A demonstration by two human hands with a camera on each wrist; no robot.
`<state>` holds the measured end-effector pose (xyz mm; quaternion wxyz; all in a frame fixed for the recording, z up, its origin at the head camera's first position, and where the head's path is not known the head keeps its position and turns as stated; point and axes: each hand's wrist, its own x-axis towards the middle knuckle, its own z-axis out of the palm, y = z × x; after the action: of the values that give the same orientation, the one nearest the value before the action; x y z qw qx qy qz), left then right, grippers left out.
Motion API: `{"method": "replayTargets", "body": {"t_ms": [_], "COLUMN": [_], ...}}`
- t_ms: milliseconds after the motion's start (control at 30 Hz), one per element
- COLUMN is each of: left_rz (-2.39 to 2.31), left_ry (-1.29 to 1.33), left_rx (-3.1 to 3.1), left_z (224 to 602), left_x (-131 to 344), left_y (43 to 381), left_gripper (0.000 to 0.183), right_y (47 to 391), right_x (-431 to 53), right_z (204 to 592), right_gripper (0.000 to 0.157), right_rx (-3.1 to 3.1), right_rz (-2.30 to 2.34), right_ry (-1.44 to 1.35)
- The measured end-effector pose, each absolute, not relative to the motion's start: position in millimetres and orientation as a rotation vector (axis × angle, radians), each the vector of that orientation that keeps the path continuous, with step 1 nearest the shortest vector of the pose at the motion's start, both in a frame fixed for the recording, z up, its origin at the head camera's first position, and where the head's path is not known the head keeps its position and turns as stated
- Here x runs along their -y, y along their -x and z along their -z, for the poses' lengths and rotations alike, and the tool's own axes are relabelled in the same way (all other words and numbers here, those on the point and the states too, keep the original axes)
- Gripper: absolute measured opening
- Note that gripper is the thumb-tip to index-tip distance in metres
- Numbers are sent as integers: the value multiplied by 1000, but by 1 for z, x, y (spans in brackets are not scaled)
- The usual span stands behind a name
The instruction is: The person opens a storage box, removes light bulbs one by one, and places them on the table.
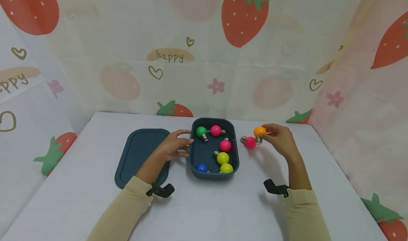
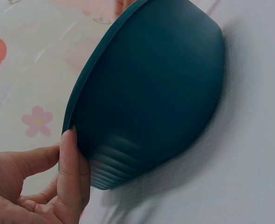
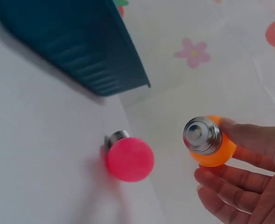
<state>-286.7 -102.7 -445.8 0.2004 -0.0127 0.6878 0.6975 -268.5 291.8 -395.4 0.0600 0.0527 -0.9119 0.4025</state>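
Note:
My right hand (image 1: 280, 139) pinches an orange light bulb (image 1: 259, 130) above the table, its metal screw base pointing down. In the right wrist view the orange bulb (image 3: 213, 156) sits between thumb and fingers. A pink bulb (image 1: 250, 142) lies on the table just beside it, right of the dark teal box (image 1: 214, 176). Inside the box are a green bulb (image 1: 200, 131), two pink bulbs, two yellow bulbs and a blue bulb (image 1: 201, 168). At the box's left side, my left hand (image 1: 173, 145) grips the rim, with fingertips (image 2: 68, 140) against the outer wall.
A flat dark teal lid (image 1: 143, 145) lies on the white table (image 1: 204, 212), partly beneath the left forearm. Behind the table and at both sides hangs a cloth (image 1: 204, 71) printed with strawberries. Each wrist carries a black camera mount (image 1: 163, 190).

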Motion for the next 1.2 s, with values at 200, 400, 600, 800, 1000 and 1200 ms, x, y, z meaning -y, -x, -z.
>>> {"method": "replayTargets", "body": {"t_ms": [200, 400, 600, 800, 1000, 1200], "left_rz": [-1948, -1951, -1948, -1944, -1937, -1937], "left_ry": [38, 45, 46, 36, 32, 32], "left_rx": [-1925, -1921, -1922, -1929, -1937, -1933], "left_z": [447, 450, 450, 447, 448, 449], "left_x": [104, 105, 105, 103, 104, 104], "left_y": [287, 289, 289, 287, 288, 288], "left_gripper": [54, 53, 53, 54, 54, 54], "right_y": [272, 276, 280, 283, 287, 289], "right_x": [-299, -304, -306, -307, -308, -305], "right_z": [406, 419, 432, 442, 451, 455], "right_gripper": [45, 46, 48, 48, 46, 46], "right_rx": [2777, 2790, 2820, 2819, 2830, 2855], "right_rz": [-1212, -1235, -1223, -1234, -1229, -1218], "right_ry": [-83, 4, 100, 96, 87, 103]}}
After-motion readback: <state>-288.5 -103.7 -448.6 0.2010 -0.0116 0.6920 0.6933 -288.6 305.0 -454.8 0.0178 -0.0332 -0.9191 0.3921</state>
